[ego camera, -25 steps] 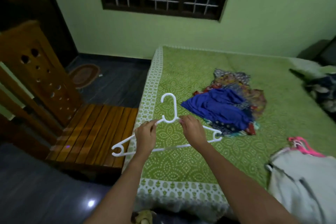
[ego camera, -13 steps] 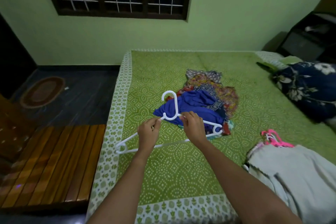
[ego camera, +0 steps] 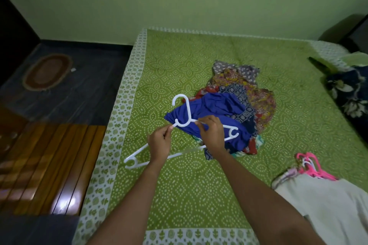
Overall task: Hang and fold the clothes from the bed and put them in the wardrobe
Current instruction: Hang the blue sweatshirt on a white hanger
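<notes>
A white plastic hanger point(ego camera: 184, 113) is held above the green patterned bed point(ego camera: 179, 189). My left hand point(ego camera: 160, 143) pinches its left shoulder near the neck, and my right hand point(ego camera: 212, 132) grips the right shoulder. Just behind the hanger lies a pile of clothes with a blue garment point(ego camera: 217, 114) on top of patterned fabrics point(ego camera: 254, 93). At the lower right a light grey garment point(ego camera: 328, 205) lies flat, with pink hangers point(ego camera: 312, 167) at its top edge.
A wooden slatted bench point(ego camera: 45, 167) stands against the bed's left side. An oval mat point(ego camera: 46, 72) lies on the dark floor beyond it. A dark floral pillow point(ego camera: 350, 93) sits at the bed's right edge. A window is in the far wall.
My view has swung right and down, so the bench slid left. Both hands carried the hanger forward until it overlaps the blue garment.
</notes>
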`<state>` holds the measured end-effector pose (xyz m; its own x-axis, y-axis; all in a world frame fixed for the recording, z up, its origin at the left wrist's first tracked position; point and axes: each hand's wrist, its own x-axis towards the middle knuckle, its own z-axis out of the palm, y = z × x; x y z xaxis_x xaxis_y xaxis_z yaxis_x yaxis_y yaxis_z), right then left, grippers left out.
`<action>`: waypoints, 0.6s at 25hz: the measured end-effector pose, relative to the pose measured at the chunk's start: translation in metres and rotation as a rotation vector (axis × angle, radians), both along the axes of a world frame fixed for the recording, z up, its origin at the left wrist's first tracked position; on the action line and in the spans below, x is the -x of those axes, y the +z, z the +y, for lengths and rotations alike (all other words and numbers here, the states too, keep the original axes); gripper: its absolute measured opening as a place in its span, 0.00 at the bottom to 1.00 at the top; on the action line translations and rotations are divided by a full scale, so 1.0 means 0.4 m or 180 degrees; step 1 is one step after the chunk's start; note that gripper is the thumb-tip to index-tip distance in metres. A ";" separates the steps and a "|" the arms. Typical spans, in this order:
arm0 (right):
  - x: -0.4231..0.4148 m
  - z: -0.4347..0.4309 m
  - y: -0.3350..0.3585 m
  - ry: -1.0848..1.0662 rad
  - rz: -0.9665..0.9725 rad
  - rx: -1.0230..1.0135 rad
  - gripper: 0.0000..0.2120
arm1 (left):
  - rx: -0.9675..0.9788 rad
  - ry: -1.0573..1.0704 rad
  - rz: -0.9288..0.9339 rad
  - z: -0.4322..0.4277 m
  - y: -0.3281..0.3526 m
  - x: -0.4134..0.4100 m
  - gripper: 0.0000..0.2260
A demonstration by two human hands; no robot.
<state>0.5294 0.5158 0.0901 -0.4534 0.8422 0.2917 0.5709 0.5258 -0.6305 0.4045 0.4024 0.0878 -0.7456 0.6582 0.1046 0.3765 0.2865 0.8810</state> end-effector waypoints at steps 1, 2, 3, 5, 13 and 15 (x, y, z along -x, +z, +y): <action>-0.002 0.018 -0.008 0.0074 -0.0010 0.0089 0.09 | 0.0035 0.0065 -0.0026 0.009 -0.009 -0.004 0.10; 0.000 0.032 -0.013 0.0162 -0.0031 0.0153 0.10 | 0.0070 0.0127 -0.0046 0.016 -0.012 -0.007 0.10; 0.004 0.050 -0.019 0.0268 -0.0057 0.0184 0.10 | 0.0107 0.0213 -0.0067 0.026 -0.017 -0.010 0.10; 0.013 0.084 -0.035 0.0450 -0.0109 0.0164 0.09 | 0.0150 0.0375 -0.0136 0.040 -0.035 -0.011 0.10; 0.027 0.223 -0.180 -0.0165 -0.0620 0.0962 0.11 | 0.0284 0.1115 -0.0569 0.079 -0.121 0.037 0.11; 0.020 0.259 -0.236 -0.0222 -0.1003 0.1238 0.11 | 0.0298 0.1252 -0.0626 0.090 -0.148 0.053 0.11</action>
